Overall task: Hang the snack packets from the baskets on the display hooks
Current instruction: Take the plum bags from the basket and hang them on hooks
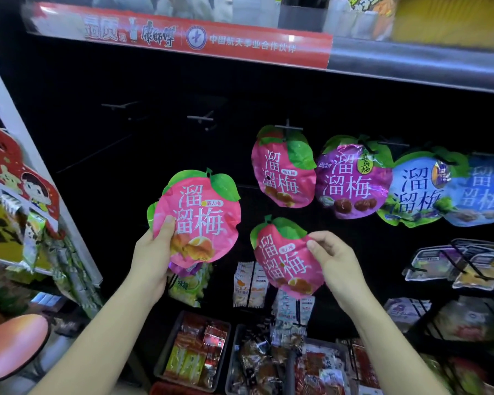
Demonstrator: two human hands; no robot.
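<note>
Pink packet [197, 220] gripped in left hand [151, 258], second pink packet [285, 260] pinched by right hand [335, 259], hooks [200, 118] above

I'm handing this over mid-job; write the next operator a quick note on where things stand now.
Left hand grips a pink packet, with at least one more behind it.
Right hand pinches a second pink packet by its edge, below the hooks.
Done: a hung pink packet, a purple packet and blue packets fill the row on the right.
Left: hang the held packets; bare hooks are up left. Baskets below hold more snacks.
</note>
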